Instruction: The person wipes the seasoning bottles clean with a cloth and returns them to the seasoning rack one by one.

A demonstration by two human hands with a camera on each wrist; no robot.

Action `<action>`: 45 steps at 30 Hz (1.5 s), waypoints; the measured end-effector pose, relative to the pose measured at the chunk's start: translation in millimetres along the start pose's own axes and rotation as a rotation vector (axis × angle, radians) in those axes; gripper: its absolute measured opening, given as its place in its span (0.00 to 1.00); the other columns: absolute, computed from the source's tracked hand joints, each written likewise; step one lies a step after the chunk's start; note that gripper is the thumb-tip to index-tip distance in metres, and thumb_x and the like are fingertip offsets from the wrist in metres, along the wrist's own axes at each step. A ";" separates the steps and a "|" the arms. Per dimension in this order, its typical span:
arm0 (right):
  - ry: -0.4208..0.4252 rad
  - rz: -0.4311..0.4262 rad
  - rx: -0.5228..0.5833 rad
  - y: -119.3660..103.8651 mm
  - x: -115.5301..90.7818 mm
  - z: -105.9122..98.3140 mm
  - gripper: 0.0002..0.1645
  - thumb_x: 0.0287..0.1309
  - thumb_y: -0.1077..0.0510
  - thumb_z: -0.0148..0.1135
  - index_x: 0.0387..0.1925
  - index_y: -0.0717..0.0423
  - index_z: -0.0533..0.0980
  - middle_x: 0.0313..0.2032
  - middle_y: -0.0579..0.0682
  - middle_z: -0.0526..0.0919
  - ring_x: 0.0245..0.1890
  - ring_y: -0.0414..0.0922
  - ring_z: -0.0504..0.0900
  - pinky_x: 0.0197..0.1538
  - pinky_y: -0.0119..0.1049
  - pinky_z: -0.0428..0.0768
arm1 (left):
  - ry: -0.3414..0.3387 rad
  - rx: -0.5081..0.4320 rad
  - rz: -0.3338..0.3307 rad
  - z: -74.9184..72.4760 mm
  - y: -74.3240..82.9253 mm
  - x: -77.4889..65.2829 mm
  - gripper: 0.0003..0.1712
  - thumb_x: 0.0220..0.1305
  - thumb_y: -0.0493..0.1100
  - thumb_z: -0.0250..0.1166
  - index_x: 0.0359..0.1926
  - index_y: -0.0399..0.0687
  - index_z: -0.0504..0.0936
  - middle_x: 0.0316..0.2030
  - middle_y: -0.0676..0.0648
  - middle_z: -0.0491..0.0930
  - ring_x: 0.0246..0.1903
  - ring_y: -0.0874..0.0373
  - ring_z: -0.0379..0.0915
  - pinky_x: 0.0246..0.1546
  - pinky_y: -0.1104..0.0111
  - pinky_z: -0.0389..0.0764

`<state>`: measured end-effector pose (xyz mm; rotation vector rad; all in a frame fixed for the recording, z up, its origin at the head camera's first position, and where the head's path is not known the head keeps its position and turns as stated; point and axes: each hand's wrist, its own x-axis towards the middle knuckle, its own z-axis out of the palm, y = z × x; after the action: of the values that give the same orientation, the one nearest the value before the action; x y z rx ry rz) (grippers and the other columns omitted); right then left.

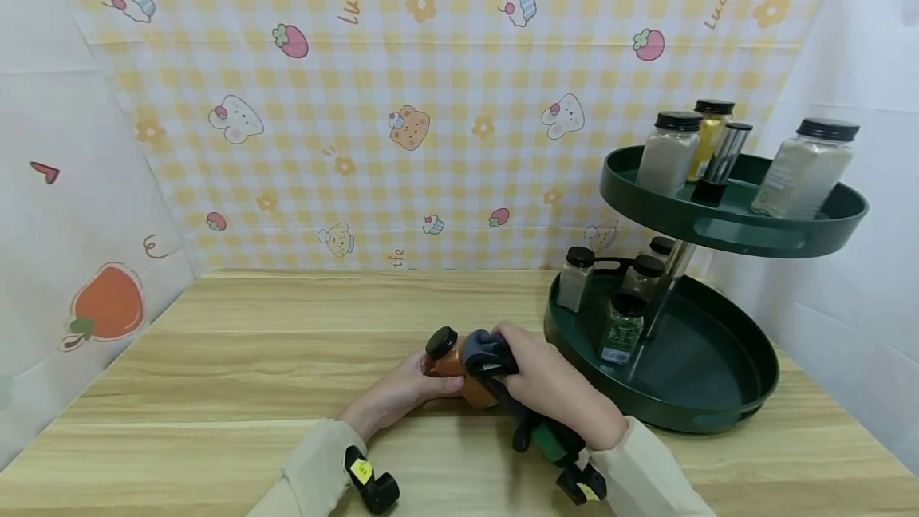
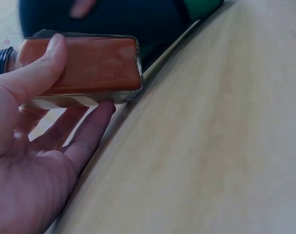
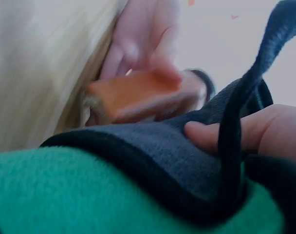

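Observation:
My left hand [image 1: 409,391] grips a square glass spice jar [image 2: 97,66] filled with reddish-brown powder, thumb across one side and fingers beneath. Its black lid [image 1: 441,341] points up and to the left, so the jar is tilted, low over the table. In my right hand [image 1: 549,377] is a cleaning cloth [image 3: 153,151], dark grey on one face and green on the other, with black edging and a loop. The right thumb presses on the grey face. In the head view the cloth lies against the jar's right side.
A dark green two-tier round tray stand [image 1: 707,401] stands at the right, close to my right forearm. Several black-lidded jars [image 1: 804,170] and a slim silver-and-black container [image 1: 723,162] occupy its upper tier. More jars, one with green contents [image 1: 621,329], are on the lower tier. Behind the wooden table [image 1: 287,341] hangs a checked cloth.

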<state>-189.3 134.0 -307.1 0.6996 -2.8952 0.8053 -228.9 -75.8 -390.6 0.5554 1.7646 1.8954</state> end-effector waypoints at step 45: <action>-0.060 0.078 -0.046 4.0 -0.4 -4.6 0.17 0.50 0.68 0.62 0.41 0.51 0.70 0.38 0.52 0.80 0.31 0.44 0.76 0.33 0.39 0.74 | 0.029 -0.009 -0.014 0.3 -0.4 -0.7 0.35 0.58 0.45 0.65 0.64 0.41 0.62 0.55 0.46 0.75 0.51 0.59 0.72 0.52 0.68 0.73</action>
<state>-191.0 139.6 -305.2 0.6201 -3.0015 0.7349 -228.1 -76.0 -390.9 0.5130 1.7732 1.9096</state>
